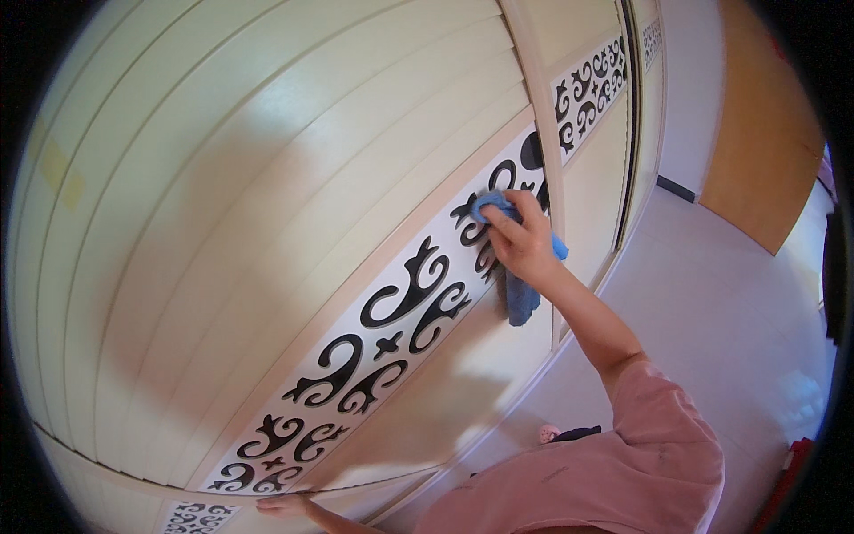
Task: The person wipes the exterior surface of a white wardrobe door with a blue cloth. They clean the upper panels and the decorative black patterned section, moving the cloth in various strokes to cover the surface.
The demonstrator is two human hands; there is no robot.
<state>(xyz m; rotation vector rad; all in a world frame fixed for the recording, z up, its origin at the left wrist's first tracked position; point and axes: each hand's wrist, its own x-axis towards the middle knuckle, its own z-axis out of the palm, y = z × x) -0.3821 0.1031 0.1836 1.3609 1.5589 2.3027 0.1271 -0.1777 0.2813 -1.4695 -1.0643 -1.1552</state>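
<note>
My right hand (pixel 524 240) presses a blue cloth (pixel 522 300) against the white decorative strip (pixel 400 267) of a cream sliding door. The cloth is bunched under the fingers, and a loose end hangs below the hand. Black scroll-shaped cutouts run along the strip; the hand and cloth cover some near its upper right end. Low in the picture, my left hand (pixel 283 506) rests with its fingers extended at the door's side frame (pixel 167 488), beside the lower end of the strip. No object shows in it.
Slatted door panel (pixel 267 200) fills the left side. Another door with a similar scroll strip (pixel 590 93) stands beyond the upright frame. The pale floor (pixel 694 300) lies at right, with a brown wooden panel (pixel 760 133) farther back. A red item (pixel 787 477) sits at the lower right edge.
</note>
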